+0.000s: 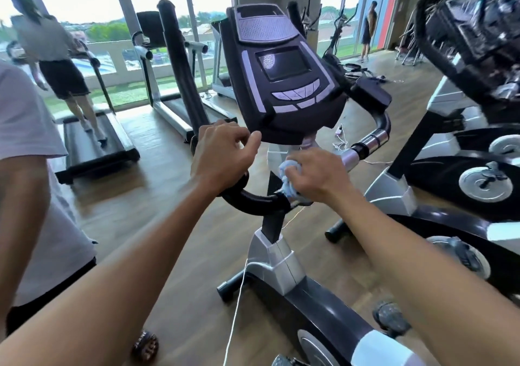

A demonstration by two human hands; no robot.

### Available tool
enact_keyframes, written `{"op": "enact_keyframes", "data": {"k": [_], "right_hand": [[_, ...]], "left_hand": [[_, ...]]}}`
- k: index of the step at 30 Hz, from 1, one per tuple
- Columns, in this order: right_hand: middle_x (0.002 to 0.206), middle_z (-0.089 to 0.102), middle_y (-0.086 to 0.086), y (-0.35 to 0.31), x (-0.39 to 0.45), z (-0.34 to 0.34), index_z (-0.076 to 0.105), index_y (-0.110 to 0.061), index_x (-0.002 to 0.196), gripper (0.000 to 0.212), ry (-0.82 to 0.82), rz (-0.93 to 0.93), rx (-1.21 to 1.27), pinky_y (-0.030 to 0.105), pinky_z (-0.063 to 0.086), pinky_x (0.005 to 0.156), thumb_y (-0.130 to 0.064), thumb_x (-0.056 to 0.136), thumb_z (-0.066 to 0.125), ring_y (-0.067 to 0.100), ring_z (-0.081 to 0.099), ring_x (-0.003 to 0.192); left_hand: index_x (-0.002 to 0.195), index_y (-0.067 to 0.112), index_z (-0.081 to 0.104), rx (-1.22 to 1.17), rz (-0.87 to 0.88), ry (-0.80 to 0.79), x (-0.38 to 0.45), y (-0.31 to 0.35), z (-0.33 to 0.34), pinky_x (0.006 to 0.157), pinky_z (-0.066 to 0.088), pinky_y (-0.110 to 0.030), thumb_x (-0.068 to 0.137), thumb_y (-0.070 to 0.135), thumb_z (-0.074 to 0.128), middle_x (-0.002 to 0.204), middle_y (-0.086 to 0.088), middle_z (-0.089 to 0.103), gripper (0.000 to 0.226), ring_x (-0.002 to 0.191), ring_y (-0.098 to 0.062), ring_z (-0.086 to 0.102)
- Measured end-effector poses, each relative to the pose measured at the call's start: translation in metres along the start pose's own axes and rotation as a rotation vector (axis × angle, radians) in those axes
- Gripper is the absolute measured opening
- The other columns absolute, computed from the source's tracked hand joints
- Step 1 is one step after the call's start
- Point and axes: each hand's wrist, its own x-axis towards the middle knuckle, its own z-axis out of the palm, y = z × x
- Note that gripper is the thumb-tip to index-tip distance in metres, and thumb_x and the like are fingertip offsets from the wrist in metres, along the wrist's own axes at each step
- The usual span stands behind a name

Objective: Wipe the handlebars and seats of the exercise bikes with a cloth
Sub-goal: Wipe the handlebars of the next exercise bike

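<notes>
Head view looks down on an exercise bike (pixel 284 275) at centre frame. Left hand (pixel 222 154) curls around the black handlebar (pixel 253 201) just left of the console (pixel 284 73). Right hand (pixel 315 174) grips a bunched pale cloth (pixel 289 168) against the handlebar's middle, below the console. A person on a treadmill (pixel 95 140) stands at upper left.

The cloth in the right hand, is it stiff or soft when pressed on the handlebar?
Probably soft: the cloth bunches into folds under the right hand. It likely wraps the handlebar easily, and looks light.
</notes>
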Motion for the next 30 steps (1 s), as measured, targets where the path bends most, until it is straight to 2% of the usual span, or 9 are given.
{"op": "enact_keyframes", "data": {"k": [4, 7, 10, 14, 18, 20, 22, 25, 30], "right_hand": [[0.086, 0.067, 0.007, -0.006, -0.013, 0.006, 0.067, -0.018, 0.083, 0.047, 0.118, 0.105, 0.025, 0.038, 0.043, 0.068, -0.047, 0.081, 0.030, 0.032, 0.060, 0.086], [0.081, 0.067, 0.003, -0.042, -0.035, 0.009, 0.069, -0.019, 0.085, 0.041, 0.106, -0.065, 0.097, 0.035, 0.043, 0.065, -0.045, 0.079, 0.038, 0.027, 0.060, 0.080], [0.079, 0.067, 0.002, -0.025, -0.035, 0.011, 0.070, -0.016, 0.085, 0.039, 0.192, -0.111, 0.112, 0.035, 0.049, 0.065, -0.041, 0.077, 0.041, 0.028, 0.061, 0.077], [0.089, 0.066, 0.006, 0.019, -0.012, 0.011, 0.068, -0.017, 0.092, 0.038, 0.248, 0.234, 0.148, 0.037, 0.044, 0.069, -0.042, 0.082, 0.042, 0.031, 0.060, 0.090], [0.084, 0.065, 0.000, -0.015, -0.029, 0.023, 0.067, -0.019, 0.089, 0.032, 0.200, -0.015, 0.134, 0.034, 0.044, 0.067, -0.040, 0.079, 0.044, 0.025, 0.058, 0.083], [0.086, 0.066, 0.000, -0.001, -0.030, 0.024, 0.067, -0.019, 0.091, 0.033, 0.174, -0.112, 0.161, 0.037, 0.048, 0.069, -0.040, 0.078, 0.046, 0.027, 0.059, 0.083], [0.089, 0.068, 0.003, 0.027, -0.011, 0.017, 0.067, -0.018, 0.090, 0.036, 0.216, 0.045, 0.177, 0.043, 0.053, 0.071, -0.042, 0.079, 0.043, 0.030, 0.060, 0.087], [0.091, 0.066, 0.004, 0.031, -0.003, 0.017, 0.069, -0.017, 0.091, 0.043, 0.315, 0.297, 0.194, 0.042, 0.053, 0.070, -0.047, 0.079, 0.040, 0.029, 0.059, 0.091], [0.083, 0.064, 0.000, -0.002, -0.030, 0.027, 0.070, -0.014, 0.092, 0.029, 0.239, -0.129, 0.220, 0.035, 0.052, 0.082, -0.032, 0.077, 0.052, 0.025, 0.060, 0.083]], "left_hand": [[0.065, 0.018, 0.074, -0.089, -0.158, 0.047, 0.010, 0.010, 0.007, 0.097, 0.047, -0.044, 0.093, 0.034, 0.055, 0.047, 0.013, 0.055, 0.038, 0.058, -0.004, 0.054], [0.080, 0.022, 0.072, -0.051, -0.128, 0.075, 0.019, 0.026, 0.021, 0.099, 0.031, -0.035, 0.094, 0.033, 0.057, 0.084, 0.008, 0.064, 0.023, 0.098, -0.017, 0.057], [0.102, 0.024, 0.069, 0.059, -0.052, 0.057, 0.034, 0.030, 0.030, 0.098, 0.023, -0.032, 0.094, 0.031, 0.059, 0.112, 0.001, 0.051, 0.015, 0.118, -0.020, 0.044], [0.129, 0.015, 0.050, 0.042, -0.127, 0.037, 0.058, 0.021, 0.034, 0.107, 0.035, -0.033, 0.092, 0.029, 0.063, 0.132, -0.009, 0.034, 0.041, 0.129, -0.030, 0.040], [0.140, 0.011, 0.034, -0.143, -0.324, 0.010, 0.074, 0.022, 0.038, 0.089, 0.035, -0.024, 0.094, 0.023, 0.062, 0.137, -0.010, 0.032, 0.055, 0.101, -0.028, 0.049], [0.152, 0.008, 0.022, -0.192, -0.360, -0.009, 0.080, 0.023, 0.045, 0.095, 0.033, -0.026, 0.095, 0.025, 0.061, 0.148, -0.017, 0.030, 0.071, 0.118, -0.035, 0.048], [0.161, 0.007, 0.000, -0.241, -0.411, -0.056, 0.082, 0.024, 0.053, 0.112, 0.029, -0.037, 0.097, 0.029, 0.060, 0.159, -0.021, 0.019, 0.090, 0.139, -0.037, 0.038], [0.160, 0.012, -0.021, -0.251, -0.445, -0.094, 0.079, 0.018, 0.068, 0.120, 0.021, -0.041, 0.094, 0.034, 0.062, 0.158, -0.018, 0.014, 0.108, 0.145, -0.038, 0.028], [0.160, 0.014, -0.019, -0.228, -0.462, -0.027, 0.083, 0.015, 0.083, 0.121, 0.023, -0.047, 0.093, 0.045, 0.062, 0.157, -0.016, 0.014, 0.109, 0.143, -0.045, 0.028]]}}
